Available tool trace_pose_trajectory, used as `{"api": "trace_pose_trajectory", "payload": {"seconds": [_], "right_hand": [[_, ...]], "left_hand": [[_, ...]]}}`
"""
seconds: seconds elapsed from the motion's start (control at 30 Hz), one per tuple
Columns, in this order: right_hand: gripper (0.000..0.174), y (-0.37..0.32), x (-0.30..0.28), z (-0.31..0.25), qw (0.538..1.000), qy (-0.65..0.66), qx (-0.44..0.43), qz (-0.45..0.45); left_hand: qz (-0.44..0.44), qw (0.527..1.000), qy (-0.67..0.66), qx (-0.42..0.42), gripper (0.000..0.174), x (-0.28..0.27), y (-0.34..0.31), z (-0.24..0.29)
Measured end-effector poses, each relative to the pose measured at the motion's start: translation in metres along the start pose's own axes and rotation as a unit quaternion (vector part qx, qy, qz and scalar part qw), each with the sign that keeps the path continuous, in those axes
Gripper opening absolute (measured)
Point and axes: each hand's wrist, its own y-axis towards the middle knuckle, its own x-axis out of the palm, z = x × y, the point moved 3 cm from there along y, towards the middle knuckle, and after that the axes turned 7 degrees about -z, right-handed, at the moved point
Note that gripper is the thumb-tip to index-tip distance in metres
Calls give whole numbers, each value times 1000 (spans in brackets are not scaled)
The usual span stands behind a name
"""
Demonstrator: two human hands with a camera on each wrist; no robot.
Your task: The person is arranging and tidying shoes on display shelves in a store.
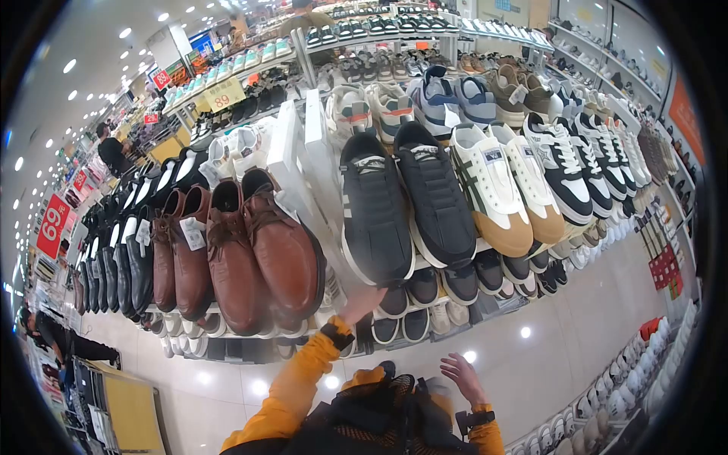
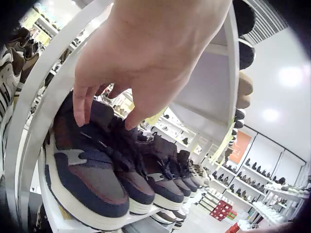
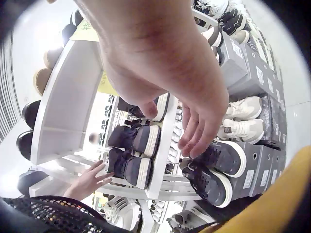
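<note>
You wear bright yellow-orange sleeves: left sleeve (image 1: 282,398) long and creased, turning black near shoulder; right sleeve (image 1: 486,438) same bright colour. Black left wristband (image 1: 336,334) sits just past left cuff, small dark device on it. Black right wristband (image 1: 475,418) carries boxy dark piece. Your torso shows black mesh garment (image 1: 371,418), open weave, orange glinting through holes; black strap beside it. Reddish trim lines mesh edge. Your left grip (image 1: 360,305) and right grip (image 1: 464,378) both bare, five-fingered.
</note>
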Motion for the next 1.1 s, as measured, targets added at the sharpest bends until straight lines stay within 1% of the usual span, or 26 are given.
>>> {"api": "trace_pose_trajectory", "payload": {"seconds": [0.03, 0.07, 0.1, 0.13, 0.17, 0.2, 0.23, 0.3, 0.33, 0.37, 0.43, 0.5, 0.53, 0.57, 0.63, 0.67, 0.7, 0.77, 0.8, 0.83, 0.9, 0.93, 1.0, 1.03, 1.07, 1.1], "right_hand": [[46, 4, 1, -1, 1000, 2, 5, -10], [44, 7, 1, -4, 1000, 3, 8, -21], [44, 10, 0, -8, 1000, 1, 6, -25], [44, 11, -4, -9, 1000, 7, 21, -18], [44, 12, -9, -9, 999, 12, 37, -10], [44, 12, -16, -10, 999, 12, 29, -17], [44, 14, -24, -11, 999, 9, 30, -21], [45, 15, -39, -14, 999, 12, 32, -13], [45, 14, -45, -17, 999, 7, 41, -22], [45, 12, -52, -19, 999, 9, 46, -24], [46, 11, -70, -29, 998, 3, 50, -32], [46, 7, -89, -40, 997, -9, 40, -68], [45, 5, -97, -48, 997, -24, 48, -63], [45, 2, -103, -58, 996, -29, 47, -68], [44, -4, -118, -76, 995, -62, 55, -57], [43, -7, -130, -79, 995, -60, 44, -69], [43, -9, -138, -83, 994, -63, 51, -76], [44, -14, -151, -87, 992, -72, 62, -82], [44, -14, -156, -87, 990, -76, 73, -93], [44, -12, -159, -86, 986, -85, 83, -115], [44, -5, -161, -88, 979, -99, 100, -147], [46, 1, -156, -88, 970, -116, 117, -178], [48, 12, -141, -90, 956, -137, 142, -218], [51, 17, -126, -94, 935, -160, 162, -271], [54, 20, -110, -95, 911, -181, 181, -323], [54, 25, -97, -95, 906, -183, 188, -331]], "left_hand": [[29, 992, 102, 69, 29, -1, 5, -2], [-71, 997, 4, 8, 26, 3, 8, -13], [-66, 998, 6, 8, 26, -1, 7, -14], [-22, 995, -85, 37, 26, -6, 2, -14], [22, 982, -175, 67, 26, -11, -2, -15], [-58, 985, -163, 7, 28, -12, -2, -20], [-53, 985, -162, 4, 28, -14, 0, -20], [-30, 975, -217, -44, 39, -21, -5, -13], [-6, 970, -228, -88, 44, -43, -7, 18], [-80, 941, -246, -218, 47, -39, -6, 15], [-53, 952, -221, -206, 52, -44, -6, 29], [-92, 968, -84, -217, 52, -27, -2, 14], [-49, 988, -35, -143, 49, -5, 1, -9], [-115, 975, 10, -187, 41, -7, 6, -2], [-27, 985, 70, -152, 36, -12, 11, 15], [-25, 985, 72, -157, 36, -9, 10, 22], [45, 989, 88, -112, 31, -18, 4, 44], [183, 975, 124, -31, 21, -41, -19, 93], [198, 976, 73, -54, 18, -50, -26, 113], [202, 974, 79, -68, 18, -53, -38, 126], [169, 973, 38, -153, 19, -53, -58, 140], [159, 975, 76, -136, 21, -55, -68, 149], [149, 969, 92, -172, 22, -58, -86, 170], [135, 966, 104, -196, 23, -59, -93, 180], [148, 964, 78, -206, 24, -59, -100, 188], [150, 961, 82, -217, 24, -59, -108, 194]]}}
